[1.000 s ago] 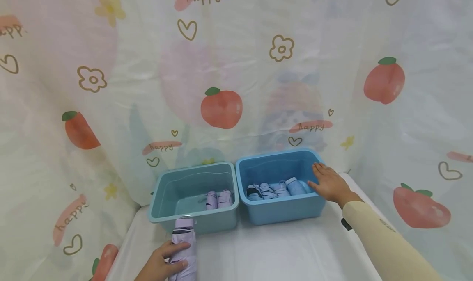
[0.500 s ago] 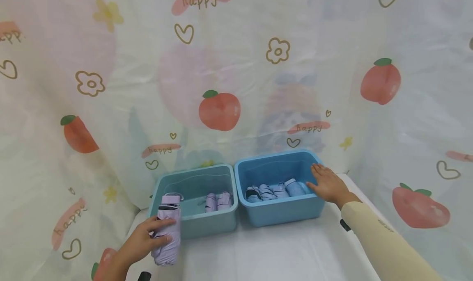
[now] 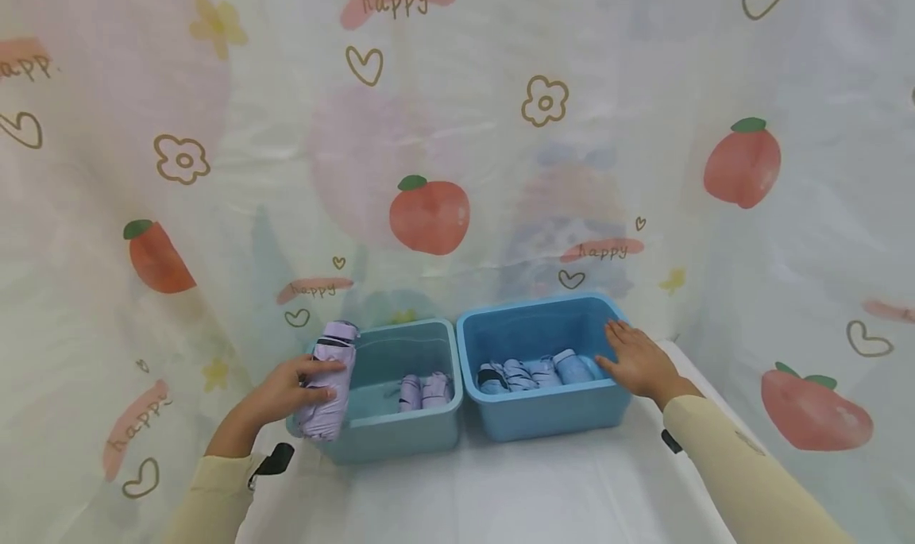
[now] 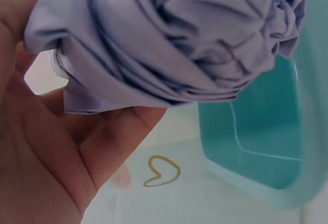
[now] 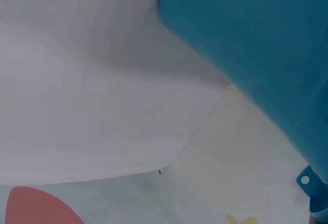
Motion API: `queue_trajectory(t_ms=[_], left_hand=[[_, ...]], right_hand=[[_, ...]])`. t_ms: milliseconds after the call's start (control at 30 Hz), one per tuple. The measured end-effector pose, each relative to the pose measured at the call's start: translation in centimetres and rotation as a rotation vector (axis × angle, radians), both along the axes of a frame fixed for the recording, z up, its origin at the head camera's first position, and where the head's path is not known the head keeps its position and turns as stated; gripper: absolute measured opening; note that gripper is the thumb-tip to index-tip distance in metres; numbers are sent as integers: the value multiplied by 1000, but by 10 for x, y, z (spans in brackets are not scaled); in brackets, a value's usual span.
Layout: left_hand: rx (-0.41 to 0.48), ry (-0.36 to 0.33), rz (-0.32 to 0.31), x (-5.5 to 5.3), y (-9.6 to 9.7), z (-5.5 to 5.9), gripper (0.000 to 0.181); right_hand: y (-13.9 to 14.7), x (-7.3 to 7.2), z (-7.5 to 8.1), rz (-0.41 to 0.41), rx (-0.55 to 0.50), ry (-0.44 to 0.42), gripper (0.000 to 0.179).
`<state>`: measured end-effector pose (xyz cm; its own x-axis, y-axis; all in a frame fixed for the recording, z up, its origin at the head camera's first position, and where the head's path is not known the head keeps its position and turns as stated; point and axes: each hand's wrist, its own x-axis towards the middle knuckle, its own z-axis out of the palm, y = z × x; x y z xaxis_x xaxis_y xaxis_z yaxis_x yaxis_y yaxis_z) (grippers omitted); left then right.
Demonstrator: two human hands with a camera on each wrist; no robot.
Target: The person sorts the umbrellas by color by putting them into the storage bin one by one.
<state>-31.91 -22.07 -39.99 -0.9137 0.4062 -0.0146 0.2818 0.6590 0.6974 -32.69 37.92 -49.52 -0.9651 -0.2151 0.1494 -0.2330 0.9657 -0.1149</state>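
My left hand [image 3: 286,387] grips a folded lilac umbrella [image 3: 330,381], thumb on one side and fingers round the other, over the left end of the teal bin [image 3: 400,430]. In the left wrist view the umbrella's wrapped fabric [image 4: 179,39] fills the upper part, beside the bin's wall [image 4: 266,126]. Two lilac umbrellas [image 3: 423,391] stand at the right of that bin. My right hand [image 3: 639,360] rests with straight fingers on the right rim of the blue bin [image 3: 550,413]. Several blue umbrellas [image 3: 539,371] lie in a row inside it.
Both bins stand side by side on a white-covered table [image 3: 500,496]. Behind them hangs a pale curtain [image 3: 486,131] printed with fruit, hearts and flowers. In the right wrist view, the blue bin's outer side [image 5: 256,55] shows above the white cloth.
My left hand has lifted the lilac umbrella up and away from me, from in front of the teal bin to over its left end. My right hand has stayed at the blue bin's rim.
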Motion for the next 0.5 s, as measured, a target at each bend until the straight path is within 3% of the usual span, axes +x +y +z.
queue_trajectory(t_ms=[167, 300, 500], left_hand=[[-64, 17, -56, -33, 7, 2, 41], [-192, 57, -106, -59, 13, -9, 39], [-336, -4, -108, -83, 24, -27, 38]], right_hand=[[3, 2, -4, -16, 14, -14, 87], [4, 3, -5, -11, 15, -10, 84], [2, 2, -2, -9, 14, 8, 81]])
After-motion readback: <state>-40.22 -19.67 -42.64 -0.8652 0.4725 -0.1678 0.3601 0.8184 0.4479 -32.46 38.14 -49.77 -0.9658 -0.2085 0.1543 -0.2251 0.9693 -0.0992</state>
